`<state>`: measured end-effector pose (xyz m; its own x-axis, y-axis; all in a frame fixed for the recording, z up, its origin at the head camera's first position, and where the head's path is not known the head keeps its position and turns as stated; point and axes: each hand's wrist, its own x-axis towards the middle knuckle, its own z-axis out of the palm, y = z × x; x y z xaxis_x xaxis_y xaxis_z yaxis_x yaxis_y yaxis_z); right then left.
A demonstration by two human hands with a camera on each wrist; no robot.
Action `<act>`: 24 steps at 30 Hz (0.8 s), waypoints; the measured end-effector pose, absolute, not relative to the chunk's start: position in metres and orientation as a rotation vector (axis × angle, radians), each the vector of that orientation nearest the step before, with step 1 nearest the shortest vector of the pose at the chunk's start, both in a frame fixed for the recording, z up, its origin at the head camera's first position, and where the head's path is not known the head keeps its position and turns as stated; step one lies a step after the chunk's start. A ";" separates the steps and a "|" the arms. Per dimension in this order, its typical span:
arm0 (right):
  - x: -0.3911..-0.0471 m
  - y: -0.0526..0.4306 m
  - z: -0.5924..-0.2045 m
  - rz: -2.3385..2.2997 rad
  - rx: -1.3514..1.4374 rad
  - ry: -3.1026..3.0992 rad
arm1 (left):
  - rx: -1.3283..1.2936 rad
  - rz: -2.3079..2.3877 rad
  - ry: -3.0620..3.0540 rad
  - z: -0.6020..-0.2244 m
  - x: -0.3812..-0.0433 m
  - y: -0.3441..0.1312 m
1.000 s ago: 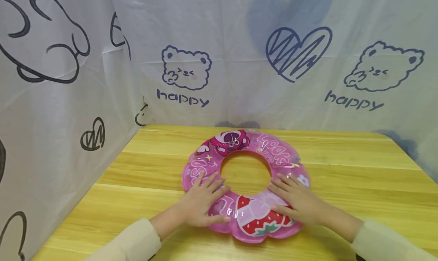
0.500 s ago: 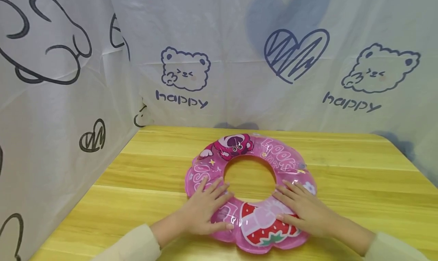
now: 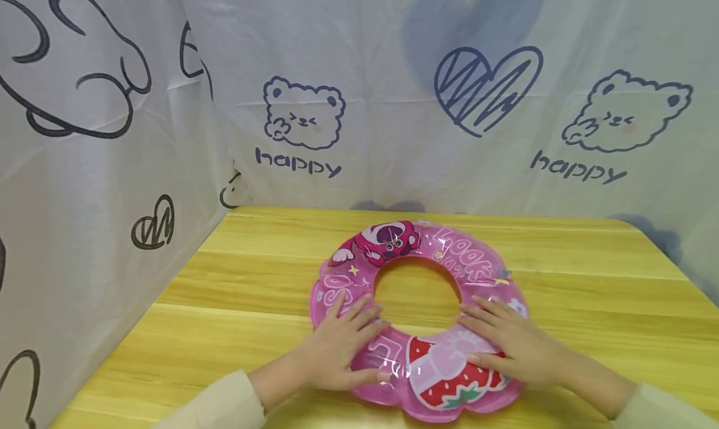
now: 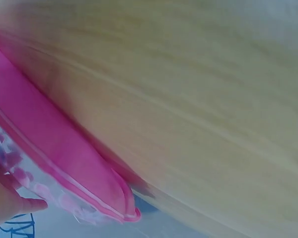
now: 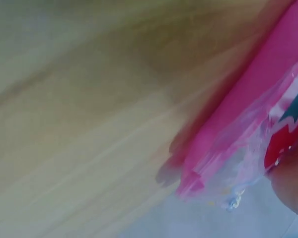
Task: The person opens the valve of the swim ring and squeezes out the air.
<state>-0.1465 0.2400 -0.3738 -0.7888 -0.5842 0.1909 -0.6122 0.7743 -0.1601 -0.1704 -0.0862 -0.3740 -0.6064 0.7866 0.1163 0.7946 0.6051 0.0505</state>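
A pink inflatable swim ring (image 3: 387, 385), printed with a bear, strawberries and lettering, lies flat on the wooden table. My left hand (image 3: 337, 348) rests on its left front part, fingers spread and straight toward the hole. On the right front part, beside the strawberry print, lies my right hand (image 3: 519, 345) with its fingers extended. In the left wrist view the ring's pink side (image 4: 54, 134) shows, with part of the left hand (image 4: 7, 198) at the lower left. The right wrist view holds the ring's edge (image 5: 238, 119) and a blurred bit of the right hand (image 5: 293, 183).
The wooden table (image 3: 606, 279) extends around the ring on all sides. A white cloth (image 3: 387, 123) with bear, heart and "happy" drawings hangs behind it. Another stretch of printed cloth (image 3: 73, 185) hangs along the left side.
The swim ring has shifted right and slightly toward me, and both hands have moved along with it, still lying on its top.
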 end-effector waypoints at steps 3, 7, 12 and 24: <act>-0.153 0.245 -0.368 0.392 0.943 -2.771 | -1.314 -0.194 -2.772 -0.372 -0.173 -0.088; -0.168 0.252 -0.361 0.472 0.795 -2.536 | -1.237 -0.235 -2.758 -0.370 -0.183 -0.091; -0.188 0.261 -0.356 0.515 0.523 -2.454 | -1.163 -0.249 -2.702 -0.372 -0.198 -0.094; -0.211 0.266 -0.366 0.596 0.258 -2.704 | -1.146 -0.295 -2.735 -0.379 -0.210 -0.096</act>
<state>-0.2109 0.2656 -0.3661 -0.9191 -0.0989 0.3813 -0.2500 0.8946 -0.3705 -0.2104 -0.0957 -0.3786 -0.6929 0.6856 0.2233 0.7174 0.6865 0.1185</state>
